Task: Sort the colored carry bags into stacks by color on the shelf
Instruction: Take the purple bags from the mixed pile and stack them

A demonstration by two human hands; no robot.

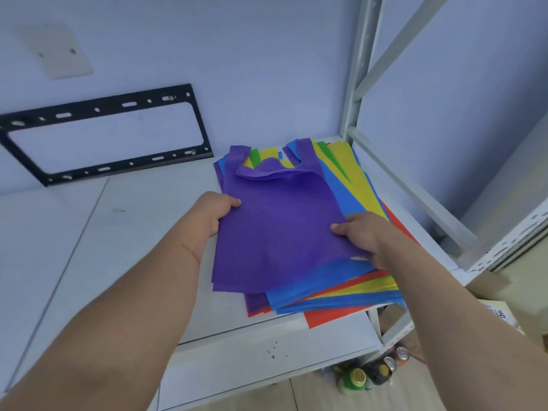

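Both forearms are bare to the frame edge, the left hand (218, 213) and right hand (366, 235) without gloves.

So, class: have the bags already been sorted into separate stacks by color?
No: the purple bag, held by the left hand and right hand, lies atop one mixed pile of blue, yellow, red and green.

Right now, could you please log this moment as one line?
left hand: grips purple bag | right hand: grips purple bag | mixed pile: unsorted | shelf
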